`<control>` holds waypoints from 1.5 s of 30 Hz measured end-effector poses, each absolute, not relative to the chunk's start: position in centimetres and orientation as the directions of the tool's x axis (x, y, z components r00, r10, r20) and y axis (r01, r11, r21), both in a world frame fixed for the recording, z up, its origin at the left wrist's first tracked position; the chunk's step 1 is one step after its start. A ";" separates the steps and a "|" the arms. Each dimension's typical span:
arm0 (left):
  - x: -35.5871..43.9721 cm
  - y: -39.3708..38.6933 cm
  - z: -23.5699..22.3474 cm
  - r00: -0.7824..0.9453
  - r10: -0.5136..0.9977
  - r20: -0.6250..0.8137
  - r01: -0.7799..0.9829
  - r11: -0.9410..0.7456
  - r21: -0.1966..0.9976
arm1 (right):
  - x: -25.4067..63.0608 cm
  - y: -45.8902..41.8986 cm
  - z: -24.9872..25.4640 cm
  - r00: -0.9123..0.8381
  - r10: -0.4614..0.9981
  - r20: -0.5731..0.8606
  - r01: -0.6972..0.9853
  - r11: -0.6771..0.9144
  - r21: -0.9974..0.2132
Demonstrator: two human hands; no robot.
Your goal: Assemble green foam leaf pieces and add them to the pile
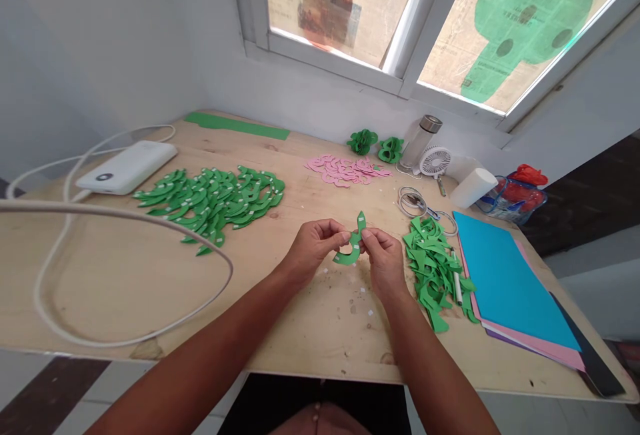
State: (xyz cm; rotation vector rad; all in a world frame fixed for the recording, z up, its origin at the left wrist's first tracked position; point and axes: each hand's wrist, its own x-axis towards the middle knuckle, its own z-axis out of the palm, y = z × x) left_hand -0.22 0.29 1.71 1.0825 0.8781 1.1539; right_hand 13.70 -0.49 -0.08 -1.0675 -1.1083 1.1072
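Both hands (320,248) pinch one curved green paper piece with white squares (356,241) above the pale wooden bench (300,328); many similar squared pieces (210,201) lie piled left, seemingly finished.

Pink top (345,419) (small round studs (317,407)), black clothing (280,398), bare forearms (240,321).

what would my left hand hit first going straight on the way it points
The left hand would first meet the green cutout at its fingertips, then probably the right hand; exact depth is unclear.
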 end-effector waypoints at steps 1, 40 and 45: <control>-0.2 0.3 1.7 0.203 0.979 0.003 -0.261 0.051 0.964 | 13.7 -0.5 -0.1 0.101 0.988 0.119 -0.121 0.131 -0.984; -0.3 0.4 1.4 0.146 0.989 0.006 -0.332 0.044 0.942 | 13.0 -1.2 0.2 -0.047 0.972 0.232 0.257 0.236 -0.937; -0.5 0.5 1.5 0.202 0.978 -0.047 -0.411 0.128 0.903 | 13.1 -1.2 0.1 -0.065 0.977 0.202 0.247 0.212 -0.946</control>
